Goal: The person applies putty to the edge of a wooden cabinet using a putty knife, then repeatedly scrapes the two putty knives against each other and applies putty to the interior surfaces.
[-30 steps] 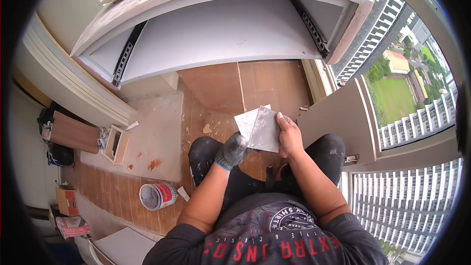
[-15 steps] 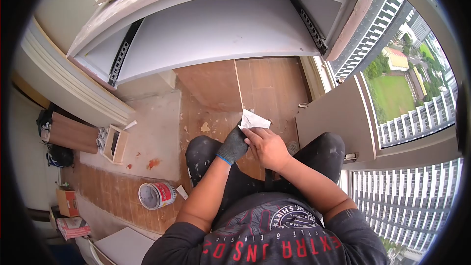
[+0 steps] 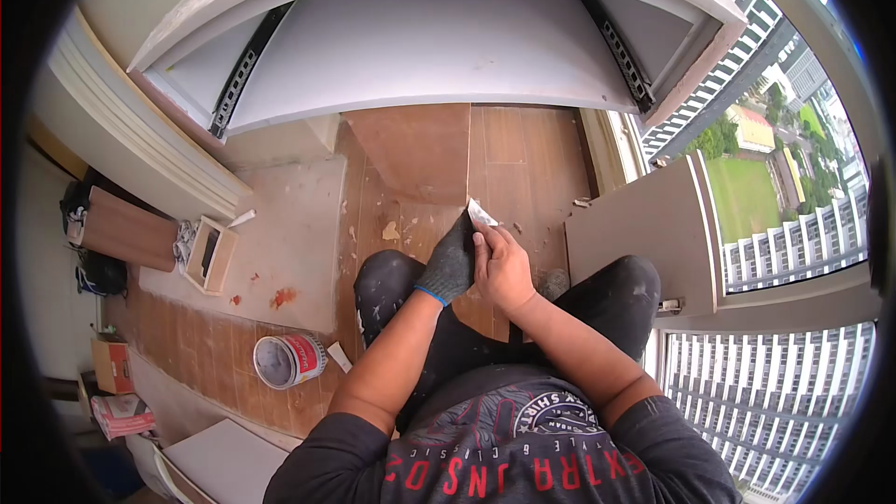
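A small white sheet (image 3: 482,215), perhaps sandpaper or paper, shows at the fingertips of both hands. My right hand (image 3: 504,266) is bare, and its fingers close on the sheet. My left hand (image 3: 450,261) wears a dark grey glove with a blue cuff; it points forward beside the right, its fingertips at the sheet's left edge, fingers pressed together. Just beyond the hands stands the edge of a brown wooden panel (image 3: 415,154), below the open white cabinet (image 3: 439,47).
A paint can (image 3: 290,360) stands on the wooden floor at lower left, near a small wooden box (image 3: 211,258). A grey door panel (image 3: 644,233) stands at the right by the windows. Paint flakes lie about the floor.
The white sheet now looks narrower, folded or turned edge-on. My right hand has turned more upright. The view has shifted slightly.
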The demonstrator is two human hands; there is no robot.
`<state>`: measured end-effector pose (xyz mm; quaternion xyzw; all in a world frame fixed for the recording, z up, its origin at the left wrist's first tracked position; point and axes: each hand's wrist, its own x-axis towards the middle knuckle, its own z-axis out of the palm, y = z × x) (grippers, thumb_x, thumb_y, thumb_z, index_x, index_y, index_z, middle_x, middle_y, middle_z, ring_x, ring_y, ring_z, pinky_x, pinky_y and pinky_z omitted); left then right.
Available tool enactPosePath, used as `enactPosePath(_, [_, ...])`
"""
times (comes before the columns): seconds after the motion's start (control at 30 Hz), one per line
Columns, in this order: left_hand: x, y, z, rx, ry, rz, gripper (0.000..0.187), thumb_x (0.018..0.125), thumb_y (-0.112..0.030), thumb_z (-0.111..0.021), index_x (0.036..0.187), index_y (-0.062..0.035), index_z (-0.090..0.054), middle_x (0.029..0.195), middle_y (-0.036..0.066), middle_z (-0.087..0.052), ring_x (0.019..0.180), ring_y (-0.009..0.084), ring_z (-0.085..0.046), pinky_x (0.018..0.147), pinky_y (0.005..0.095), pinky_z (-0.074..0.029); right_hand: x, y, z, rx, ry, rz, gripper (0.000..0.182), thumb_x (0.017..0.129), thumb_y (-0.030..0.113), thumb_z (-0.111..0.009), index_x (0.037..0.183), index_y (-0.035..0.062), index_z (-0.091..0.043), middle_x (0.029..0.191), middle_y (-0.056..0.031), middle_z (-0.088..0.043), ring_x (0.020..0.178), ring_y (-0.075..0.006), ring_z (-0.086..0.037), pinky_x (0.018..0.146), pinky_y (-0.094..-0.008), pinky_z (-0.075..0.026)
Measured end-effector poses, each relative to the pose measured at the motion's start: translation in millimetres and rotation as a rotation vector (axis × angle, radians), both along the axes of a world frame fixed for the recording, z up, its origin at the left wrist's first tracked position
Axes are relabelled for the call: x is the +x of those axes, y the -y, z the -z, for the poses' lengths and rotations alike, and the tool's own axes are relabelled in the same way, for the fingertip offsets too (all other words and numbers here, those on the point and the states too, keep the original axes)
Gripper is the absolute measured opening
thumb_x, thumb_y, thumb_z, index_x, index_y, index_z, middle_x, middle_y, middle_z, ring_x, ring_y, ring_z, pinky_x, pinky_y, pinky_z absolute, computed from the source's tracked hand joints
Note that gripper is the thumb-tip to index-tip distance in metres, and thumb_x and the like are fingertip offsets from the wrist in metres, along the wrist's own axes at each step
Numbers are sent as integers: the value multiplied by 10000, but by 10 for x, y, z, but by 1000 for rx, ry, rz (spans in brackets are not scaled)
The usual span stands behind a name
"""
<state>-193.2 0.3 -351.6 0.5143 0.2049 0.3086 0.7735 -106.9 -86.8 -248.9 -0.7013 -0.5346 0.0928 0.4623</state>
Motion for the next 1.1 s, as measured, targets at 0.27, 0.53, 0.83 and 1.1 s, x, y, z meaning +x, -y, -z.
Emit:
enactPosePath(0.27, [-37,-20,-88,579,-384,-50,471,1006,-146,-526,1422,28,-394,1315,216,-580,1238,278,-568,1022,347,-461,111,-92,12,-26,-35,50,248,996,144,-538,1119,-27,-668,956,-242,-671,884,-420,-656,798,-460,-535])
enactPosePath(0.53, [-44,33,-422,695,-557,59,500,995,-124,-499,1444,54,-370,1375,233,-546,1311,315,-505,1122,373,-375,146,-78,35,-67,-62,62,250,1001,158,-536,1083,-32,-675,952,-252,-671,899,-424,-654,813,-459,-529])
enactPosePath(0.83, [10,22,-155,799,-550,151,487,1014,-131,-427,1453,75,-374,1456,234,-482,1400,296,-409,1222,396,-237,167,-74,130,-79,-182,142,280,1012,186,-525,1012,-42,-686,928,-271,-678,904,-443,-653,815,-468,-518])
enactPosePath(1.1, [31,71,-385,798,-581,215,538,1000,-129,-459,1501,16,-328,1497,219,-437,1422,289,-382,1219,346,-238,295,6,79,-179,-214,163,282,1012,199,-524,1027,-28,-691,881,-249,-676,855,-435,-656,776,-471,-520])
